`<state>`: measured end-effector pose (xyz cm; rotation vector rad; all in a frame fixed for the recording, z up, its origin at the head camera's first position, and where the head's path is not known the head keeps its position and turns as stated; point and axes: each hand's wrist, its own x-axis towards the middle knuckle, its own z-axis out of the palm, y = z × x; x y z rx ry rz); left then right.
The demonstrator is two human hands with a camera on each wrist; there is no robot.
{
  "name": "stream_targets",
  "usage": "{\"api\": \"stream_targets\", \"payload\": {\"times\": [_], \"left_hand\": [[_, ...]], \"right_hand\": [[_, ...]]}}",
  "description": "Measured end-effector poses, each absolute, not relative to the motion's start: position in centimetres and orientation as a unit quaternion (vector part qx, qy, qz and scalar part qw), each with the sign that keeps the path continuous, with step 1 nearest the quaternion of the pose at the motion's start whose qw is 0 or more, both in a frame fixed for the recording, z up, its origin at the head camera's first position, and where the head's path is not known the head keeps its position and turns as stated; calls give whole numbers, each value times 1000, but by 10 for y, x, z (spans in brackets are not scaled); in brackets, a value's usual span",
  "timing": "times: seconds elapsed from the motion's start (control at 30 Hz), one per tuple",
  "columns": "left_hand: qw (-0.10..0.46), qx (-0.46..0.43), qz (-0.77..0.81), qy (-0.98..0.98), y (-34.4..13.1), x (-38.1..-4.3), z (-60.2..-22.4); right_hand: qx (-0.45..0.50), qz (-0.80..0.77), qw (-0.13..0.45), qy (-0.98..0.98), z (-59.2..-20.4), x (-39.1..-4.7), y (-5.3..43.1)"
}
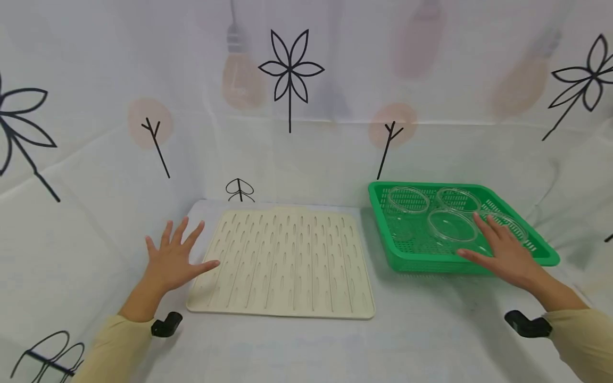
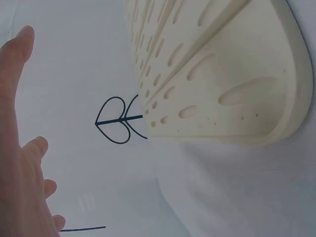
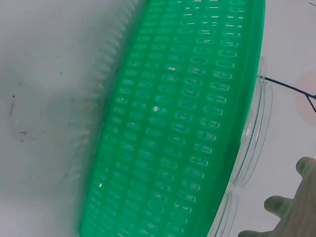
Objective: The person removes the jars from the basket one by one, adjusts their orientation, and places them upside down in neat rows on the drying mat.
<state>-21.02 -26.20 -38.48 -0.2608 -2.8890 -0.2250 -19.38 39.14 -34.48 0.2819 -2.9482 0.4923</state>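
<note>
My left hand (image 1: pixel 173 260) hovers beside the left edge of a cream ridged mat (image 1: pixel 287 266), fingers spread and holding nothing. In the left wrist view that mat (image 2: pixel 237 74) shows its raised rim and oval hollows, apart from the hand (image 2: pixel 19 163). Over the right side of a green plastic basket (image 1: pixel 431 263), my right hand (image 1: pixel 512 259) is held with fingers spread, nothing gripped. Several clear round dishes, one of them a petri-like dish (image 1: pixel 452 225), lie inside the basket. From the right wrist, the basket's slotted wall (image 3: pixel 168 118) fills the view, with fingers (image 3: pixel 296 207) beyond it.
A white cloth (image 1: pixel 268 346) covers the table. Behind it hangs a white sheet (image 1: pixel 325 159) printed with leaves and bulbs. Both wrists wear black devices, one a left wrist mount (image 1: pixel 166 324). The basket stands right of the mat.
</note>
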Motion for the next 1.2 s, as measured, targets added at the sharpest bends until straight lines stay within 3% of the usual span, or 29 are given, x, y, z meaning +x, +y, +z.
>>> {"api": "stream_targets", "payload": {"times": [0.9,1.2], "left_hand": [[117,-99,-121,-981,-248,-215,-383],[118,-100,-115,-981,-244,-219,-384]], "right_hand": [[64,302,34,-950,-326,-207,384],[49,342,-16,-938,-323,-217,385]]}}
